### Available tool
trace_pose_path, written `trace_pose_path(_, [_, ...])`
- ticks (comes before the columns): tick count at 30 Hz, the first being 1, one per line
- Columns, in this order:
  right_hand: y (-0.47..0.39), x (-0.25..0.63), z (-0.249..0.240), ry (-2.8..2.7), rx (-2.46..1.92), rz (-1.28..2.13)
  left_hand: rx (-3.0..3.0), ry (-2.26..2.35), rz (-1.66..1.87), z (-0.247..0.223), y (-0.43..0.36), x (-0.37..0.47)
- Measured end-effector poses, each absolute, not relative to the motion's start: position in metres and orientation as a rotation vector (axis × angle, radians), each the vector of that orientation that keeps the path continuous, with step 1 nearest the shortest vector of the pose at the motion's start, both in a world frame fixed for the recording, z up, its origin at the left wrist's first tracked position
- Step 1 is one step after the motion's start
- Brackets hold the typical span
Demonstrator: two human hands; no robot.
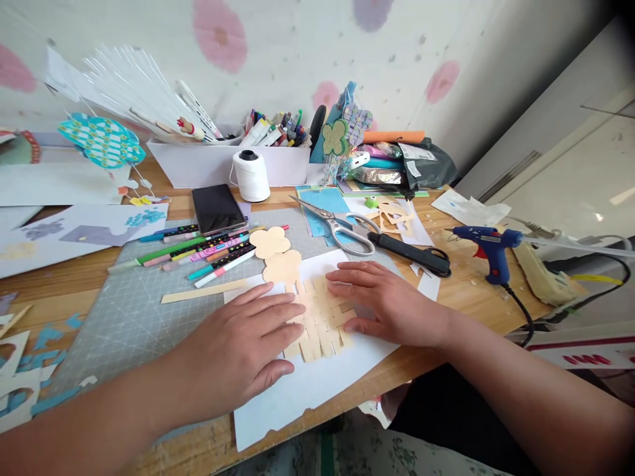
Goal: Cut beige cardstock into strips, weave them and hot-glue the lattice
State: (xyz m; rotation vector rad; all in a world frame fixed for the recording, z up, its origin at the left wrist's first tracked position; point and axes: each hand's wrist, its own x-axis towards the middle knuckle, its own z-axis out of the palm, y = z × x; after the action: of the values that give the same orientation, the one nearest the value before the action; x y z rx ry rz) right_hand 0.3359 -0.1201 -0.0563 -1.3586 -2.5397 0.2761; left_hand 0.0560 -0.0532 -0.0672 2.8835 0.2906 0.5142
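A woven piece of cream paper strips (317,324) lies on a white sheet (317,391) near the table's front edge. My left hand (248,334) rests flat over its left side, fingers stretched out. Over the right side lies my right hand (380,301), its fingers extended and their tips touching the strips. Just above the weave sit two cream scalloped cutouts, one upper (269,242) and one lower (282,268). A loose cream strip (203,291) extends leftward from near my left hand.
Markers (213,248) and a phone (218,208) lie behind my left hand. Scissors (342,228), a black-handled tool (409,252) and a blue glue gun (491,248) are behind and right. A thread spool (251,176) stands at the back. Paper scraps (47,357) lie far left.
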Motion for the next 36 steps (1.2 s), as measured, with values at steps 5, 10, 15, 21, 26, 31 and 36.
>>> trace_pose_path(5, [-0.121,0.331,-0.056,-2.585,-1.422,0.338,2.957,0.253,0.335,-0.065,-0.051,0.054])
trace_pose_path(10, [-0.121,0.327,-0.053,-2.593,-1.4,0.393,2.963,0.227,0.309,-0.064,-0.048,0.053])
trace_pose_path(15, [-0.119,0.33,-0.056,-2.572,-1.402,0.395,2.986,0.197,0.285,-0.062,-0.046,0.052])
trace_pose_path(21, [-0.117,0.332,-0.059,-2.618,-1.414,0.342,3.045,0.284,0.209,-0.059,-0.046,0.047])
trace_pose_path(26, [-0.117,0.329,-0.06,-2.678,-1.428,0.444,3.048,0.321,0.047,-0.059,-0.047,0.048])
trace_pose_path(31, [-0.117,0.331,-0.063,-2.673,-1.398,0.486,2.987,0.282,0.013,-0.058,-0.045,0.046])
trace_pose_path(36, [-0.116,0.331,-0.065,-2.657,-1.379,0.491,2.945,0.246,0.057,-0.06,-0.042,0.042])
